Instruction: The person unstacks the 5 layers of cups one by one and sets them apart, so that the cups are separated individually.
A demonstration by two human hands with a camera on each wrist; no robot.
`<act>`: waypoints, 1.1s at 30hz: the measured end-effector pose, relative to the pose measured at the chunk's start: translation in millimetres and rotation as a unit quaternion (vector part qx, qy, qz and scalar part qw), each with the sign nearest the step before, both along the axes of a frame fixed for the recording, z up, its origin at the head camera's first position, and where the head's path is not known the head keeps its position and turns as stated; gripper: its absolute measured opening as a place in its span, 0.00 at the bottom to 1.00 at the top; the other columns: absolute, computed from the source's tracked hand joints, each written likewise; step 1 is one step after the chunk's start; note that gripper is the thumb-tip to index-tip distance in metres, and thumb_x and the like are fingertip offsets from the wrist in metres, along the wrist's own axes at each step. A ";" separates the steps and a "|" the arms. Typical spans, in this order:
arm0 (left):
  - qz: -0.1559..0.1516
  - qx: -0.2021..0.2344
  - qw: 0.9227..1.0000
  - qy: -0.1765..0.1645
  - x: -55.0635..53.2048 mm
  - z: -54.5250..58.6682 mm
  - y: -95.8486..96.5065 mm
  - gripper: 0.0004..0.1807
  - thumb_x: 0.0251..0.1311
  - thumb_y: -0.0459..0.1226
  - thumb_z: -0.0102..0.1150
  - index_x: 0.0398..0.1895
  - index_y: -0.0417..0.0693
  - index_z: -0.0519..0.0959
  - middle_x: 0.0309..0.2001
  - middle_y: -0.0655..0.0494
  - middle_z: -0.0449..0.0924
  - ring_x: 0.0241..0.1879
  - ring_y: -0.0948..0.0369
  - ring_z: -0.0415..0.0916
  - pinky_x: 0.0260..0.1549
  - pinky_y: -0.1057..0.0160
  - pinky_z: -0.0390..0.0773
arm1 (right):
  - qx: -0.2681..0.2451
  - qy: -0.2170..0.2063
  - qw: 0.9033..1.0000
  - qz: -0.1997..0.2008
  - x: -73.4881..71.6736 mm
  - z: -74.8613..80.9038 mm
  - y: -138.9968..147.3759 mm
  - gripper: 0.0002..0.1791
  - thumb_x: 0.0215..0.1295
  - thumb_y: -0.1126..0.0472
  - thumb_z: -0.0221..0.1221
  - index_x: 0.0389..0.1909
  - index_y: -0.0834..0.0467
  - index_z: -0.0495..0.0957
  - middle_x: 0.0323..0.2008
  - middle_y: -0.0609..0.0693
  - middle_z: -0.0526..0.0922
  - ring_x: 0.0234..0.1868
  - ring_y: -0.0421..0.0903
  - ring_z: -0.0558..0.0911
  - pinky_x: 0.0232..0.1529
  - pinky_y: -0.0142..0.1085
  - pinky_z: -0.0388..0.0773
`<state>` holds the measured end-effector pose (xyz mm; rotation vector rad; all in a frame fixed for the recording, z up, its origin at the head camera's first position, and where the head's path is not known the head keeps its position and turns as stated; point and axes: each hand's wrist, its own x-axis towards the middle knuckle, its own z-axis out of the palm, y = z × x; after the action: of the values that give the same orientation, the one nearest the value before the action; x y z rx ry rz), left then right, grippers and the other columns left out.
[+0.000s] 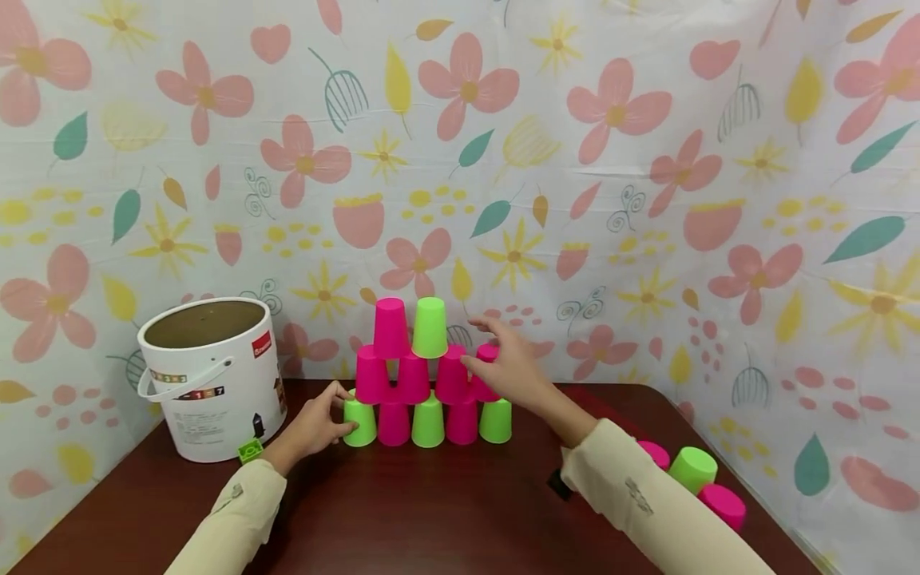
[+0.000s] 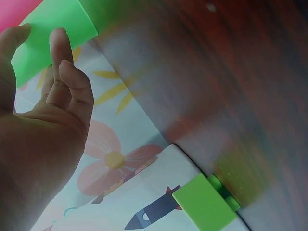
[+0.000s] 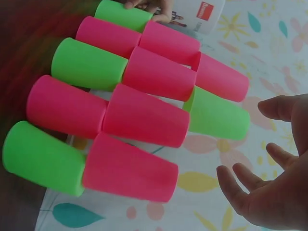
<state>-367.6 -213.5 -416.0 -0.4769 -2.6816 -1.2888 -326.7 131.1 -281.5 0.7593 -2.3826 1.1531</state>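
Observation:
Upside-down plastic cups stand stacked in a pyramid of three rows. The bottom row alternates green and pink, and the middle row is all pink. On top sit a pink cup (image 1: 391, 329) and a green cup (image 1: 430, 327). My left hand (image 1: 316, 419) holds the leftmost green cup (image 1: 359, 422) of the bottom row between thumb and fingers, also visible in the left wrist view (image 2: 53, 43). My right hand (image 1: 510, 363) is right of the top green cup, spread and apart from it; the right wrist view shows a gap between its fingers (image 3: 231, 185) and that cup (image 3: 219, 115).
A white bucket (image 1: 216, 407) with a handle stands at the table's left, a green toy block (image 1: 250, 451) against its base. Loose pink and green cups (image 1: 693, 469) stand near the right edge, partly behind my right sleeve. A flowered cloth (image 1: 460, 160) hangs behind the table.

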 end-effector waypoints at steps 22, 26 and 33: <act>-0.010 0.006 1.000 0.001 5.6 -0.7 0.0 0.22 0.56 0.28 0.69 0.49 0.45 0.68 0.47 0.38 0.80 0.24 0.53 0.79 0.24 0.61 0.79 | 0.002 -0.008 1.000 -0.004 -46.8 3.8 -61.8 0.35 0.62 0.60 0.68 0.69 0.58 0.66 0.63 0.55 0.74 0.62 0.52 0.73 0.54 0.48 0.76; -0.004 0.000 1.000 0.006 4.1 1.4 2.0 0.22 0.56 0.27 0.69 0.49 0.45 0.68 0.47 0.39 0.81 0.24 0.53 0.78 0.24 0.60 0.79 | 0.006 0.009 0.999 -0.030 -47.8 -1.8 -61.2 0.34 0.62 0.60 0.68 0.68 0.55 0.66 0.59 0.54 0.77 0.59 0.51 0.76 0.51 0.46 0.78; -0.001 -0.007 1.000 -0.004 1.6 2.2 0.4 0.23 0.56 0.27 0.69 0.49 0.45 0.68 0.47 0.39 0.81 0.24 0.54 0.78 0.24 0.60 0.79 | -0.005 0.079 0.996 -0.044 -33.2 -3.1 -50.8 0.32 0.60 0.59 0.70 0.63 0.57 0.69 0.56 0.54 0.77 0.52 0.52 0.77 0.47 0.46 0.78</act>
<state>-366.0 -213.1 -413.7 -0.4765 -2.6984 -1.2757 -359.9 80.4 -284.6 0.7079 -2.2549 1.0305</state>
